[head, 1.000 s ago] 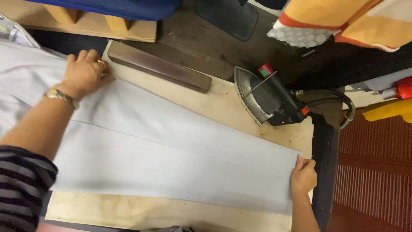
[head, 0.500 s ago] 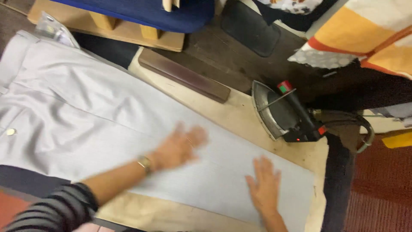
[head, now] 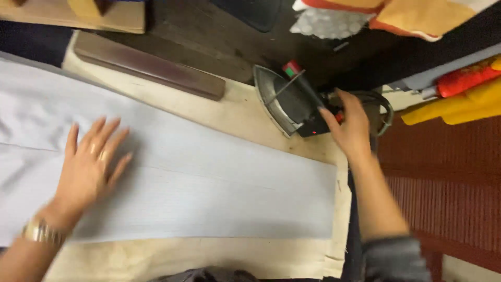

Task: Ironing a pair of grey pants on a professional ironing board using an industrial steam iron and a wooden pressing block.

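Observation:
A pale grey trouser leg [head: 209, 183] lies flat along a cloth-covered ironing board [head: 245, 120]. My left hand [head: 88, 164] rests palm down on the fabric, fingers spread, a gold watch on the wrist. A black and silver electric iron [head: 287, 102] stands on its side at the board's far right edge. My right hand [head: 349, 122] touches the rear end of the iron's handle, with the fingers only loosely around it.
A dark wooden block [head: 151, 70] lies along the board's far edge. Folded orange, white and yellow cloths [head: 433, 15] sit at the upper right. A red ribbed floor mat [head: 449, 198] lies right of the board. The iron's cord [head: 383, 109] loops beside it.
My right hand has left the trouser hem and moved up to the iron. My left hand has slid left along the fabric. The view has shifted right.

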